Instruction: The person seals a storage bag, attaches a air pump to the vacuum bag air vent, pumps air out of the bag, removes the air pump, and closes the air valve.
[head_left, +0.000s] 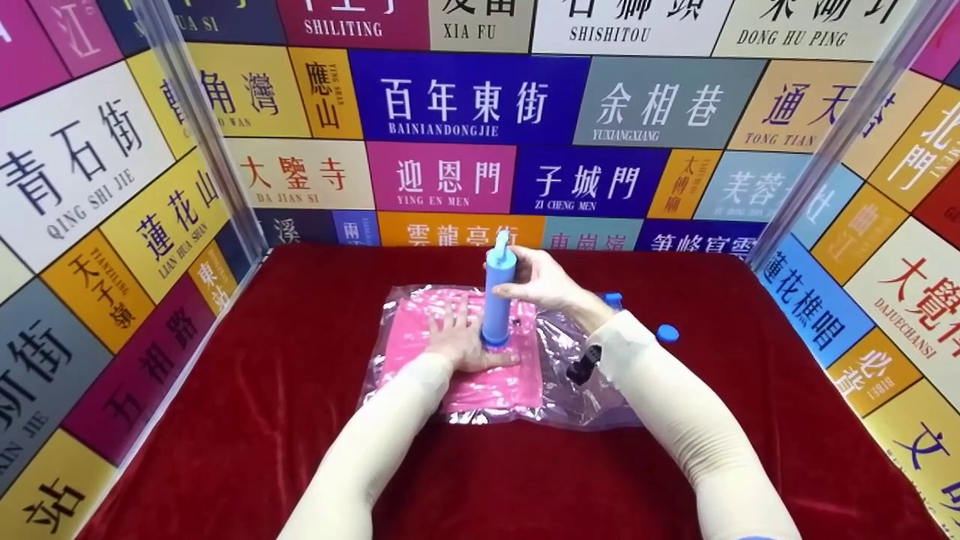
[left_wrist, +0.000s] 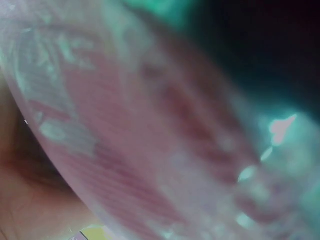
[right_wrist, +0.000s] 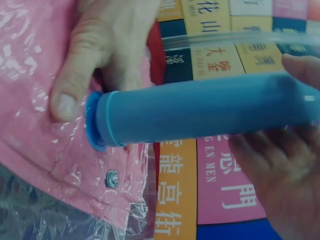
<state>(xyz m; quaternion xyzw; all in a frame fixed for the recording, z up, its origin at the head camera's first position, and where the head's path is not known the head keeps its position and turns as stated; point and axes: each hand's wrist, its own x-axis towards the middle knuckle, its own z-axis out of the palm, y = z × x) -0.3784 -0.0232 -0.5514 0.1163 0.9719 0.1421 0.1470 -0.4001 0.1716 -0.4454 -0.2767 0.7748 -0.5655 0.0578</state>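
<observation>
A blue cylindrical hand pump (head_left: pixel 498 304) stands upright on a clear plastic bag (head_left: pixel 570 375) with a folded pink garment (head_left: pixel 409 337) inside. My right hand (head_left: pixel 546 281) grips the pump's upper part, thumb on the near side. Flat on the bag beside the pump's base lies my left hand (head_left: pixel 459 341), fingers spread and thumb stretched out in front. In the right wrist view, the pump's base meets a blue round valve (right_wrist: pixel 94 121) on the bag, between the left thumb and fingers. The left wrist view is blurred, mostly wrinkled plastic over pink fabric (left_wrist: pixel 120 120).
A blue round cap (head_left: pixel 667 333) and another small blue piece (head_left: pixel 613 301) lie right of the bag on the red cloth (head_left: pixel 247 420). Panels with place names (head_left: pixel 469 97) wall in the back and sides. A dark device (head_left: pixel 583 365) sits at my right wrist.
</observation>
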